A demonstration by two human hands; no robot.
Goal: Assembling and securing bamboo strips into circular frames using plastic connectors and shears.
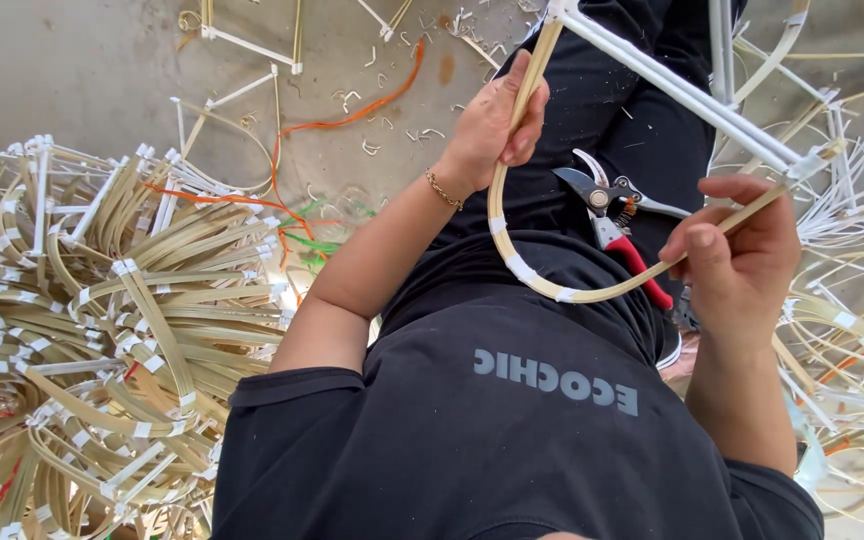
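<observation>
A curved bamboo strip (pixel 552 285) banded with white tape arcs between both hands — the left hand (pixel 492 125) grips its upper end, the right hand (pixel 737 255) pinches the other end together with red-handled pruning shears (pixel 617 225) — above a black-shirted lap (pixel 512 400).

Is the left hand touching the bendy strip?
Touching. The head view shows the left hand closed round the curved cane strip.

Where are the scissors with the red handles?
In the head view, the red-handled pruning shears lie on the person's dark lap, right of centre, inside the curve of the bent cane strip, between the left hand and the right hand.
</observation>
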